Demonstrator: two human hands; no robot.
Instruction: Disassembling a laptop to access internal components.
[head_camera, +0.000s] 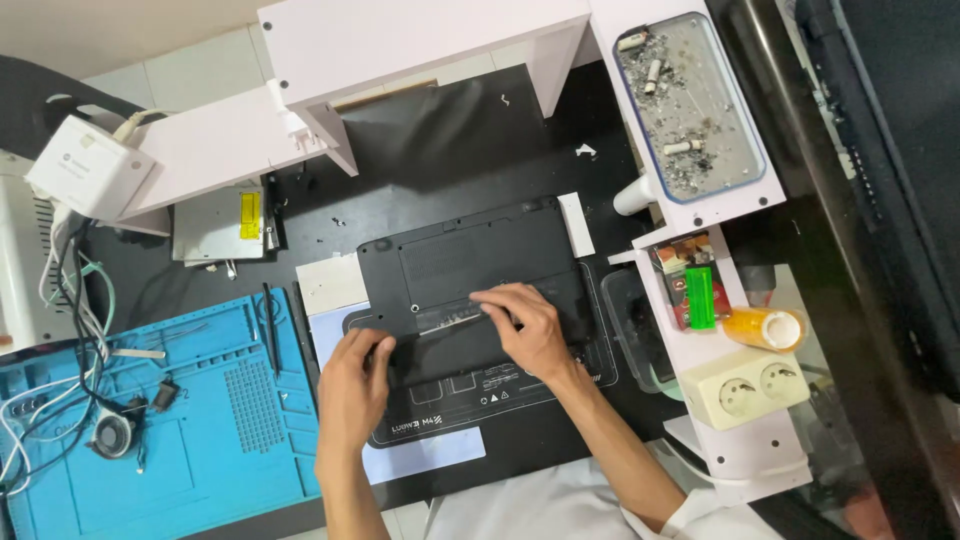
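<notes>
A black laptop (470, 270) is seen lying bottom side up on a dark work mat (520, 395) at the middle of the black desk (450, 140). The left hand (352, 385) is laid on the near left edge of the laptop, its fingers curled against the case; whether anything is pinched there cannot be told. The right hand (528, 328) is placed flat across the laptop's underside, its fingers stretched leftward and close together, the fingertips resting on a pale strip (448, 316) in the case.

A blue silicone repair mat (220, 420) is spread to the left, with a small round fan (112, 435) and loose wires on it. A silver optical drive (218, 224) lies behind that mat. To the right, a tray of cigarette butts (690, 105), a green lighter (700, 297), an orange tape roll (765, 327) and a cream 2-socket outlet block (745, 387) are set on a white shelf (745, 450).
</notes>
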